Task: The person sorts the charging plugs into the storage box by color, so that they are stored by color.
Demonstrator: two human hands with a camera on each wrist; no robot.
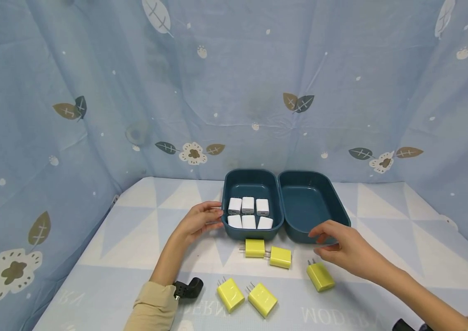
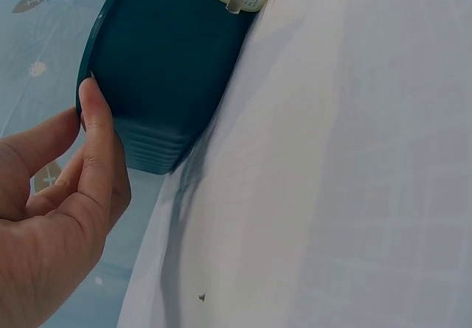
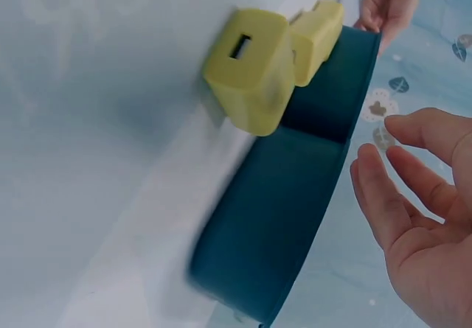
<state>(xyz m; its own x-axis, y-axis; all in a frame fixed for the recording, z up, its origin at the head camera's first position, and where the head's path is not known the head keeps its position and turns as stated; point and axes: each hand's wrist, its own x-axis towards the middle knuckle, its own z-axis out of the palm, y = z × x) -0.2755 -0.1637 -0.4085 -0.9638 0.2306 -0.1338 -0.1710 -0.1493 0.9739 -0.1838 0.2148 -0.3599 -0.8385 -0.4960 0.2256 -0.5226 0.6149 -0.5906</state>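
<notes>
Left hand [image 1: 198, 220] is pinching the loaded bin's [image 1: 254, 233] nine-o'clock rim; right hand [image 1: 346, 247] is hovering, fingers parted. Tugging risks tipping.

I have room to bring the right hand [image 1: 343, 246] over the near rim of the right bin [image 1: 306, 202]. Low leftward travel meets the left bin [image 1: 254, 234], its left side occupied by the left hand [image 1: 198, 221], and two yellow chargers [image 1: 280, 257] just nearside. Tabletop [image 1: 254, 271] shows between these and the nearer pair [image 1: 230, 295].
</notes>
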